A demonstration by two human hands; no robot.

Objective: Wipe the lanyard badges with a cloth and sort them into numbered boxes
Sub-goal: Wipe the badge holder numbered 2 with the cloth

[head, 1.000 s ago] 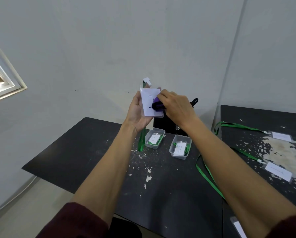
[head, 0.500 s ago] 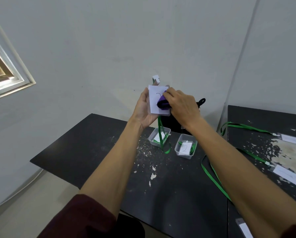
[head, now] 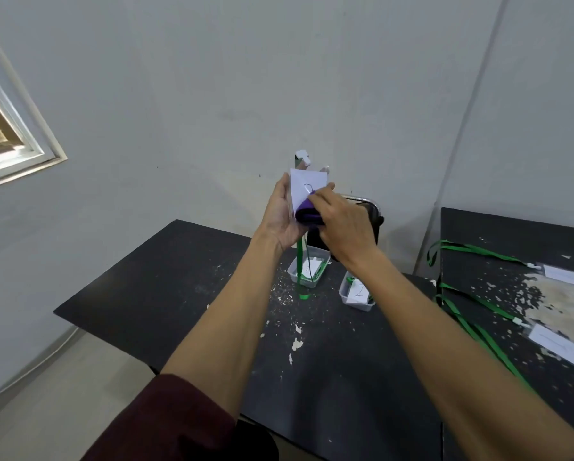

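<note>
We hold the badge [head: 307, 183] between our grips. The left grip [head: 280, 211] is behind it, and the right grip [head: 342, 221] presses the cloth [head: 307, 215] on its front. Its strap [head: 299, 261] hangs below the left grip, before one box [head: 294, 276]. Another box [head: 357, 304] stands right of it on the desk [head: 179, 277]. Well right of the right grip, more badges [head: 555, 342] lie on a second desk [head: 512, 234].

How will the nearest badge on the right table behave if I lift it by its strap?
The strap is probably floppy: it lies in loose curves, so the badge would likely dangle and swing. The badge looks thin and flat, likely light; its clear sleeve may be slippery.
</note>
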